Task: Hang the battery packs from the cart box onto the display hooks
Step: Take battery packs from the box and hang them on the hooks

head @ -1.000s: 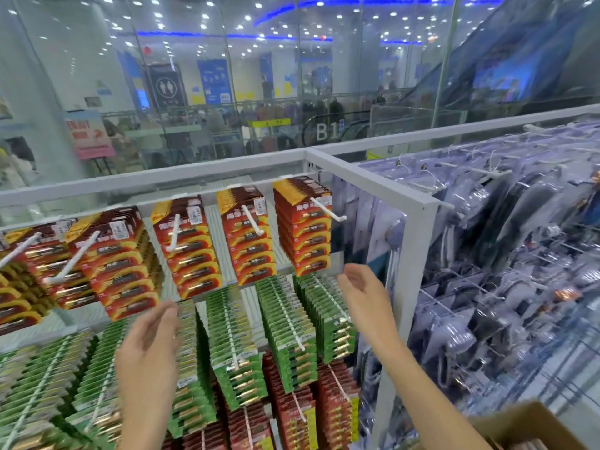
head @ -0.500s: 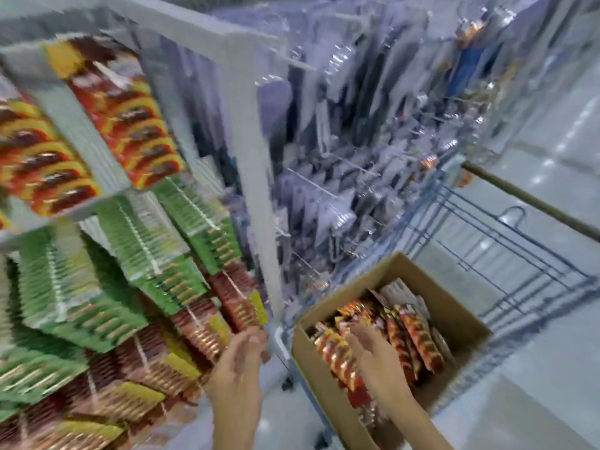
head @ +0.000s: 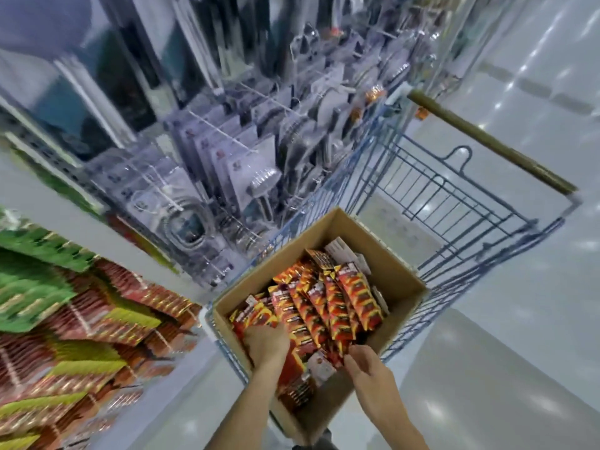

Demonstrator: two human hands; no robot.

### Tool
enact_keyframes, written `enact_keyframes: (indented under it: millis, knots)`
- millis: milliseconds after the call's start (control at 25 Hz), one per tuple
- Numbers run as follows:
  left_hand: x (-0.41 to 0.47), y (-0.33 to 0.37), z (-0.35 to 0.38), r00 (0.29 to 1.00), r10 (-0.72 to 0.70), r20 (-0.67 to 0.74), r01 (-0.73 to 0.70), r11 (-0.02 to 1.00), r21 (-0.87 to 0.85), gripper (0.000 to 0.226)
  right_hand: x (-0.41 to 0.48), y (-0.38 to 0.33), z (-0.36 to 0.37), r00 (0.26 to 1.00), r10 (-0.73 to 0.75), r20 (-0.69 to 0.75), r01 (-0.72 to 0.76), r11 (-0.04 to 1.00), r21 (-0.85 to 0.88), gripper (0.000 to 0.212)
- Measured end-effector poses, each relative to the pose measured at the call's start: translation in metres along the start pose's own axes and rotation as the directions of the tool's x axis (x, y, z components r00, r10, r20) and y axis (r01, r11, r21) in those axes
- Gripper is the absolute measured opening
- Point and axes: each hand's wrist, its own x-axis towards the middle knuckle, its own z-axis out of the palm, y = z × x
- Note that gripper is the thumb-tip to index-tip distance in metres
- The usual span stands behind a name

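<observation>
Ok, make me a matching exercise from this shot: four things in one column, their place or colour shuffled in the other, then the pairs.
Things:
1. cardboard box
2. cart handle
3. left hand
4. green packs

Descriptions:
A. brown bar, upper right
B. on the display, far left
C. sits in the blue wire cart
D. down among red battery packs

Pairs: 1-C, 2-A, 3-D, 4-B

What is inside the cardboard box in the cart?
The box holds red-and-yellow battery packs, packed in overlapping rows. Both hands reach in: the left hand and the right hand. The box floor and lower layers are covered.
</observation>
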Motion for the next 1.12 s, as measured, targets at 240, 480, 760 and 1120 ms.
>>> enact_keyframes:
  millis: [240,480,760,1120]
  knots:
    - [0.026,0.028,0.017,0.984,-0.091,-0.15,0.128,0.958,0.258,0.094,0.012,-0.003,-0.016,0.996,-0.051,0.067,0.052,0.999,-0.013,0.014]
    - [0.015,0.016,0.026,0.986,-0.075,-0.148,0.125,0.923,0.364,0.118,0.04,-0.013,-0.022,0.991,-0.076,0.107,0.08,0.996,-0.035,0.03]
    - [-0.004,0.003,0.011,0.988,0.062,-0.145,-0.014,0.951,0.308,0.109,0.101,-0.034,-0.03,0.997,0.035,0.068,-0.029,0.996,-0.082,0.039]
    - [0.0,-0.014,0.005,0.961,0.26,-0.094,-0.251,0.963,0.098,0.082,0.202,-0.016,-0.014,0.974,0.226,-0.016,-0.216,0.904,-0.37,0.075]
